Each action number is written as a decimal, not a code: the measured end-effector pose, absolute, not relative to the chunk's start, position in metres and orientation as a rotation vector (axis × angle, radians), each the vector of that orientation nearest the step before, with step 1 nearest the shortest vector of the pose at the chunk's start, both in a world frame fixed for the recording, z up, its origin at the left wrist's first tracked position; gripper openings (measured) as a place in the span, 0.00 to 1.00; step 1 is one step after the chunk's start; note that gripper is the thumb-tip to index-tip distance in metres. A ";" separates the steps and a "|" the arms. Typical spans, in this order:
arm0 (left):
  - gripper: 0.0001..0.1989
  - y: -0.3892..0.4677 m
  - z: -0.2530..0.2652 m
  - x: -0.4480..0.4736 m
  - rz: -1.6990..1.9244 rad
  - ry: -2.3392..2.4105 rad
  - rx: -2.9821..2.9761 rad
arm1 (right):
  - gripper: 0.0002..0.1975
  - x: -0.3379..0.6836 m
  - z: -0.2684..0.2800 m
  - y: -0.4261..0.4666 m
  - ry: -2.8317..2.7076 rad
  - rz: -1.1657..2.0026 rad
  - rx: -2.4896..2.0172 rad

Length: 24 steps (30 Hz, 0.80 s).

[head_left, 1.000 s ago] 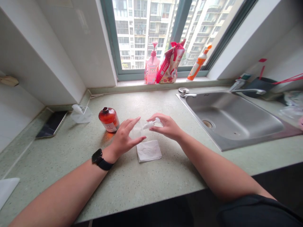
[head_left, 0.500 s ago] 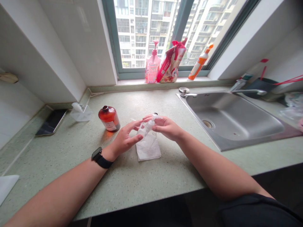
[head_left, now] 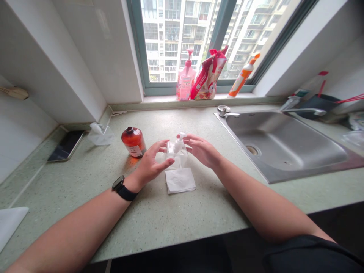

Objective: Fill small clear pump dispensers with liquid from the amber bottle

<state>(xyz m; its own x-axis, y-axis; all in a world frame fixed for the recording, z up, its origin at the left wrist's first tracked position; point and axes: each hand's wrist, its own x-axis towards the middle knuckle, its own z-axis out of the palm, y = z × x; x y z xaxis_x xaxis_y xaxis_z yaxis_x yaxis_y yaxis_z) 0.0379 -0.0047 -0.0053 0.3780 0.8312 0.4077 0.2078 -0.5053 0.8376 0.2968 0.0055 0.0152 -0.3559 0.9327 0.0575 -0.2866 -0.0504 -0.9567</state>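
Observation:
A clear square pump bottle with a white pump head stands upright on the counter, just behind a folded white tissue. On its left side my left hand is open, thumb and fingers spread around the bottle; whether the fingertips touch it I cannot tell. My right hand is open at the other side, its fingers loosely stretched close to the pump head. Left of my left hand is an amber bottle with a white label and an uncapped neck.
Farther left are another clear pump bottle and a phone. A steel sink lies to the right. On the windowsill stand a pink pump bottle, a red bag and an orange-white bottle.
The clear pump bottle was tilted between my hands above the tissue; now it stands upright behind it. My fingers have spread apart. The view has shifted slightly.

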 end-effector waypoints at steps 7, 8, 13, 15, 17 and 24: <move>0.35 -0.007 -0.001 0.040 1.123 0.835 1.997 | 0.23 0.289 0.016 -0.003 -1.356 1.705 -0.720; 0.35 -0.007 -0.001 0.040 1.128 0.845 1.996 | 0.20 0.290 0.016 -0.002 -1.343 1.684 -0.726; 0.35 -0.004 -0.005 0.038 1.214 0.917 1.972 | 0.15 0.303 0.015 0.012 -1.106 1.491 -0.794; 0.35 -0.003 -0.007 0.037 1.239 0.929 1.964 | 0.14 0.307 0.014 0.016 -1.032 1.437 -0.862; 0.36 -0.003 -0.009 0.037 1.242 0.931 1.960 | 0.08 0.308 0.014 0.017 -1.042 1.408 -0.906; 0.36 -0.006 -0.006 0.040 1.145 0.850 1.977 | 0.24 0.296 0.018 -0.002 -1.457 1.564 -0.816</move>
